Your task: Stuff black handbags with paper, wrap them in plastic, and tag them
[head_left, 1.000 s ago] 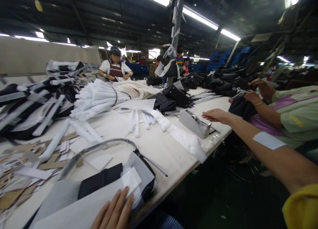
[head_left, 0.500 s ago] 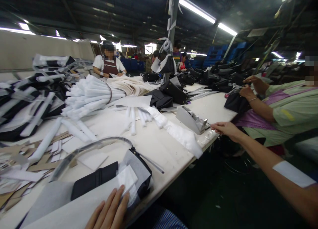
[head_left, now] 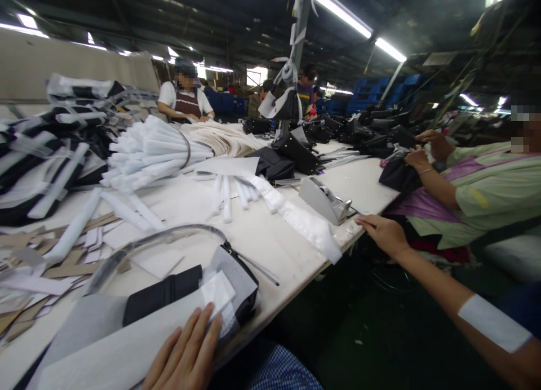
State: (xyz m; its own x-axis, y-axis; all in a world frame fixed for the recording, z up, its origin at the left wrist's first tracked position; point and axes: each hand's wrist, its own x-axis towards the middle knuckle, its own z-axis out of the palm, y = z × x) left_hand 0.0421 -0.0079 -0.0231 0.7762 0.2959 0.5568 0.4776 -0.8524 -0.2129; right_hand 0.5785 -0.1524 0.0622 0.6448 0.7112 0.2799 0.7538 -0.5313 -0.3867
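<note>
My left hand [head_left: 190,345] lies flat, fingers stretched, on white wrapping sheet [head_left: 114,339] that partly covers a black handbag [head_left: 164,294]. The bag rests on its side at the table's near edge, its wrapped handle [head_left: 160,235] arching away from me. White tissue [head_left: 220,291] sits by my fingertips. Far to the right, my right hand [head_left: 382,232] is closed in a pinch at the front of a grey tape dispenser [head_left: 323,198]. A bit of clear tape seems to be between its fingertips, though it is hard to make out.
A white foam strip [head_left: 308,226] hangs slightly over the table edge. Foam tubes [head_left: 147,153] are bundled at the back; card scraps [head_left: 63,271] and wrapped bags [head_left: 51,164] lie left. At right, a co-worker [head_left: 477,193] handles a black bag [head_left: 399,173].
My right hand has dropped slightly beside the dispenser, still pinched. My left hand stays on the wrapping sheet. The view has shifted a little.
</note>
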